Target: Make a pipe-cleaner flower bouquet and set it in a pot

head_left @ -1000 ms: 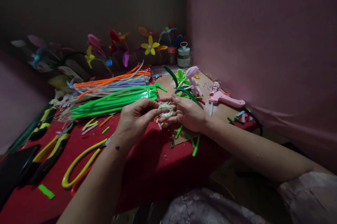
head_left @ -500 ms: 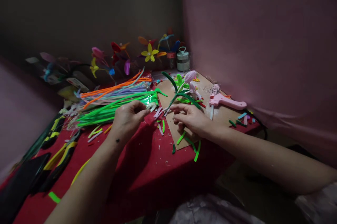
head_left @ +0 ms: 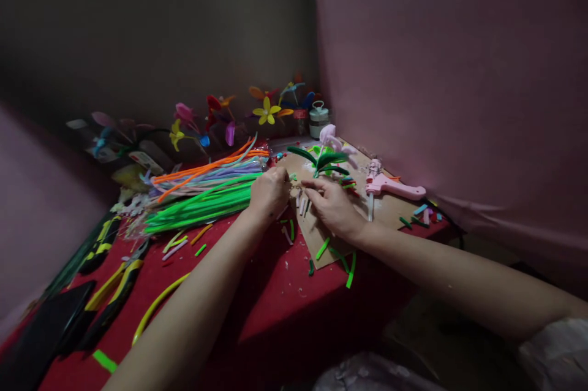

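Note:
My right hand (head_left: 337, 208) pinches the lower stem of a pipe-cleaner flower, with its pale pink petals (head_left: 327, 135) and dark green leaves (head_left: 328, 161) standing up beyond the fingers. My left hand (head_left: 272, 193) is closed just left of it, over the end of the green pipe cleaners (head_left: 206, 202). Whatever the left fingers hold is hidden. Between the hands, short pale pink pipe-cleaner pieces (head_left: 302, 204) lie on a brown board (head_left: 324, 225).
A pink glue gun (head_left: 395, 187) rests on the board's right side. Pliers (head_left: 114, 293) with yellow-black handles and a dark flat object (head_left: 50, 323) lie at left on the red cloth (head_left: 266, 299). Finished flowers (head_left: 266, 111) and a lidded jar (head_left: 318, 120) stand behind.
My left hand has moved right, close to my right hand, and its fingers have curled in. The flower has tipped more upright. The view has shifted slightly.

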Demonstrator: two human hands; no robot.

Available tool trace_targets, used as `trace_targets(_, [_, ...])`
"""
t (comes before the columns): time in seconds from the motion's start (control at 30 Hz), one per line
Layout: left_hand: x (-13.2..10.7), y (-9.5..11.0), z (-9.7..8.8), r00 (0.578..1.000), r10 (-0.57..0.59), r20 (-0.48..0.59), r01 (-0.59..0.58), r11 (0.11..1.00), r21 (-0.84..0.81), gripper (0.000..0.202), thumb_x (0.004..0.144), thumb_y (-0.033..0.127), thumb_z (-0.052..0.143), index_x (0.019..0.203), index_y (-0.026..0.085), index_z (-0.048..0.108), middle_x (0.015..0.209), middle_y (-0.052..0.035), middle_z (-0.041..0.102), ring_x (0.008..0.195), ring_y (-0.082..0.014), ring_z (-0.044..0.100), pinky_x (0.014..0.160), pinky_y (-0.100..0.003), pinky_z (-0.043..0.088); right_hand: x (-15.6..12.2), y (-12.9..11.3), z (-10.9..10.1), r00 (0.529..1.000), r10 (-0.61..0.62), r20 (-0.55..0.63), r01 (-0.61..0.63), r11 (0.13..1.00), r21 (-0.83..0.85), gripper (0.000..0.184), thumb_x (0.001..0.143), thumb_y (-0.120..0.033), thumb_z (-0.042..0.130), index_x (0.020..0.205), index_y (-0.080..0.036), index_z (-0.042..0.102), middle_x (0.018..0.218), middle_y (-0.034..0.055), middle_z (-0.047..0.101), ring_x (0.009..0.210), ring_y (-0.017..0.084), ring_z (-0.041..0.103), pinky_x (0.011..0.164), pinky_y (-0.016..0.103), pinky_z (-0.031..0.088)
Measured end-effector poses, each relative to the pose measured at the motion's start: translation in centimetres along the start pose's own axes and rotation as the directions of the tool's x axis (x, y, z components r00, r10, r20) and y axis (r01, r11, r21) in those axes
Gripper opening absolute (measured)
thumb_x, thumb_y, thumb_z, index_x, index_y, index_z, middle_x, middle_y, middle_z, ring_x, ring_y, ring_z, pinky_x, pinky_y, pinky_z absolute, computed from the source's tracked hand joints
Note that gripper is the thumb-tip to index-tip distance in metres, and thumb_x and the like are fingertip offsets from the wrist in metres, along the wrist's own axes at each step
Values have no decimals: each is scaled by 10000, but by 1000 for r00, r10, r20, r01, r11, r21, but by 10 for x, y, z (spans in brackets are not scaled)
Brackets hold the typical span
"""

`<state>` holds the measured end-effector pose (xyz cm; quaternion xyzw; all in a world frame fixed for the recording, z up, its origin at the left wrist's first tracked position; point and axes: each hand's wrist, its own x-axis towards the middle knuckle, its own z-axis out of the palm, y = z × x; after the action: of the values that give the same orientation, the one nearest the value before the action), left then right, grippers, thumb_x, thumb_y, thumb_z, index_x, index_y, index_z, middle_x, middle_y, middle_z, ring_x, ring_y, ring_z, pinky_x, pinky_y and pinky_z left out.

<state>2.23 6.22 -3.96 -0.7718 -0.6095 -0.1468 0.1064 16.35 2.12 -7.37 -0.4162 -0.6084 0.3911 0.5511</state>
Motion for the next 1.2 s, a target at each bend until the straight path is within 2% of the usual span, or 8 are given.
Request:
trace_targets(0.2, [-6, 11, 15, 992, 120, 46, -119, 992, -32, 235, 829, 234, 445, 945, 139, 626, 937, -147, 658, 800, -258, 638, 611, -310, 400, -9, -13, -27, 987, -140, -75, 137, 990, -45, 147, 804, -189, 492, 844, -179, 633, 693, -7, 553, 620, 108, 472, 603, 253, 383])
trace_targets(0.33, [-10, 13, -2, 993, 115, 7, -112, 974, -198, 240, 799, 202, 472, 965, 143, 636, 913, -118, 668, 795, -218, 624, 637, -290, 416, -5, -19, -36, 977, -213, -4, 213, 977, 16, 131, 767, -135, 474, 768, -179, 597, 701, -5, 565, 659, 114, 499, 656, 265, 403])
trace_targets(0.47, [-17, 10, -37, 978, 5, 209, 179, 497, -849, 268, 753, 338, 577, 907, 137, 666, 597, 2, 573, 474, -102, 457, 474, -233, 329, 1, -27, -29, 954, -260, 151, 259, 965, 26, 153, 728, -84, 446, 710, -169, 572, 732, 8, 587, 737, 130, 545, 729, 277, 424])
trace_targets(0.6, [-30, 5, -54, 978, -10, 210, 209, 136, -968, 223, 650, 322, 700, 762, 132, 667, 617, 15, 555, 508, -71, 422, 500, -218, 316, 8, -32, -9, 931, -277, 237, 282, 959, 15, 180, 717, -64, 430, 672, -170, 568, 676, -11, 570, 674, 112, 525, 685, 253, 419])
trace_targets(0.8, [-41, -7, -48, 956, -284, 78, 89, 26, -996, 128, 642, 231, 696, 602, 137, 619, 556, 32, 520, 534, -66, 422, 538, -207, 326, 20, -39, 26, 976, -194, 96, 172, 964, 203, 105, 704, -179, 606, 684, -190, 504, 605, -50, 488, 569, 97, 443, 562, 229, 375])
trace_targets(0.9, [-43, -11, -43, 940, -335, 71, 44, -87, -995, 151, 603, 225, 734, 622, 145, 607, 566, 44, 527, 541, -67, 452, 551, -204, 350, 24, -42, 34, 969, -143, 203, 63, 931, 359, 151, 690, -237, 652, 773, -200, 531, 630, -47, 533, 590, 113, 497, 612, 252, 429])
trace_targets(1.1, [-47, -27, -59, 921, -283, 269, 183, -296, -938, 225, 648, 326, 726, 690, 128, 628, 570, 25, 546, 440, -56, 448, 422, -187, 345, 37, -32, 33, 946, -279, 164, 261, 958, 121, 104, 764, -196, 568, 835, -190, 644, 845, 13, 640, 817, 161, 550, 783, 297, 420])
trace_targets(1.2, [-49, -35, -71, 903, -61, 425, 377, -359, -854, 452, 758, 543, 559, 640, 111, 620, 545, -46, 581, 391, -106, 485, 359, -231, 371, 39, -22, 32, 960, -272, 71, 274, 961, -30, 104, 771, -192, 563, 838, -194, 643, 836, 20, 640, 816, 171, 550, 779, 301, 416])
